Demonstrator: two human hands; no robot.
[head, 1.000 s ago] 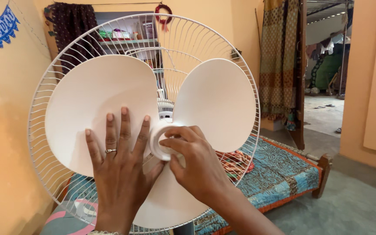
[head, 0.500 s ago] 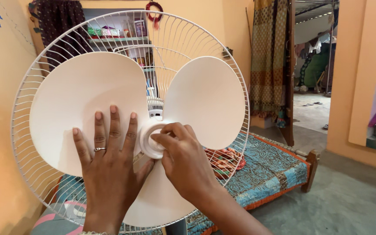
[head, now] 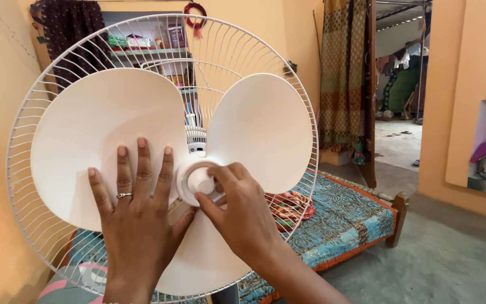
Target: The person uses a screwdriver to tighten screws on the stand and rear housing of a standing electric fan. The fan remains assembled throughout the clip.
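- Head view: my left hand [head: 136, 222] lies flat, its fingers [head: 142, 163] spread wide and gripping nothing, pressed on the left blade of the white plastic three-bladed fan propeller [head: 108, 141].
- My right hand [head: 243, 217] curls partly closed, thumb and fingertips [head: 220, 171] pinching the round white plastic hub cap [head: 198, 181] at the centre of the propeller.
- The propeller sits on its shaft in front of the white round wire rear guard [head: 243, 45], which rings it; no front guard is in place.
- To do this step well, I judge the flat hand should hold the blade firmly so the propeller cannot spin, while the pinching hand turns the cap squarely on its axis, without tilting it or bending a blade.
- The cap is small and smooth, so a grip with several fingertips seems safer than two.
- Count: one propeller with three blades, one hub cap, one wire guard, two hands, one silver ring [head: 124, 195] on the left hand.
- Behind the fan I count one low wooden bed with a blue patterned cover [head: 344, 217], one hanging patterned curtain [head: 341, 73] and one wall shelf of small packets [head: 142, 48], too blurred to count.
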